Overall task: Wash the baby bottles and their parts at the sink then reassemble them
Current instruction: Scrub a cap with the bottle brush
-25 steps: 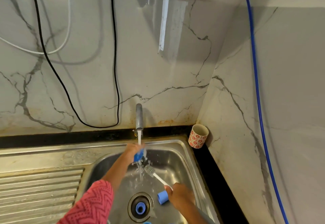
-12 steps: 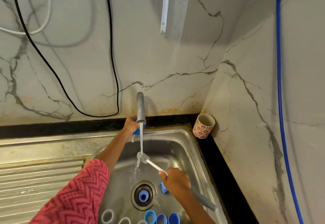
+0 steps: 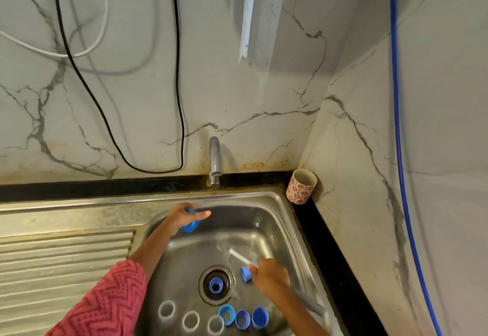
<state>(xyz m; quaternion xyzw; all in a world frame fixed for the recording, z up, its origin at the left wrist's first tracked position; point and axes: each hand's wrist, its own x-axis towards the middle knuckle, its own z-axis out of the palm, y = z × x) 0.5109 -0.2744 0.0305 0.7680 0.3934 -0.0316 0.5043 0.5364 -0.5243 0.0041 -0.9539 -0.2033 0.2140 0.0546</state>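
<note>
My left hand (image 3: 184, 215) holds a blue bottle part (image 3: 190, 225) over the back left of the steel sink (image 3: 266, 203), below the tap (image 3: 215, 161), which runs no water. My right hand (image 3: 269, 275) grips the white handle of a bottle brush (image 3: 239, 256), whose blurred head points up and left. A blue ring (image 3: 245, 273) lies just left of that hand. Another blue ring (image 3: 216, 285) sits in the drain. Along the sink's near side stand three clear bottles (image 3: 190, 321) and three blue caps (image 3: 244, 318).
A ribbed steel draining board (image 3: 60, 261) lies to the left. A red-flowered cup (image 3: 301, 186) stands on the black counter in the back right corner. Black and white cables (image 3: 179, 98) hang on the marble wall, and a blue hose (image 3: 396, 124) runs down the right wall.
The water has stopped. My left hand came down from the tap with the blue part. My right hand and the brush moved lower and to the right. The view tilted down.
</note>
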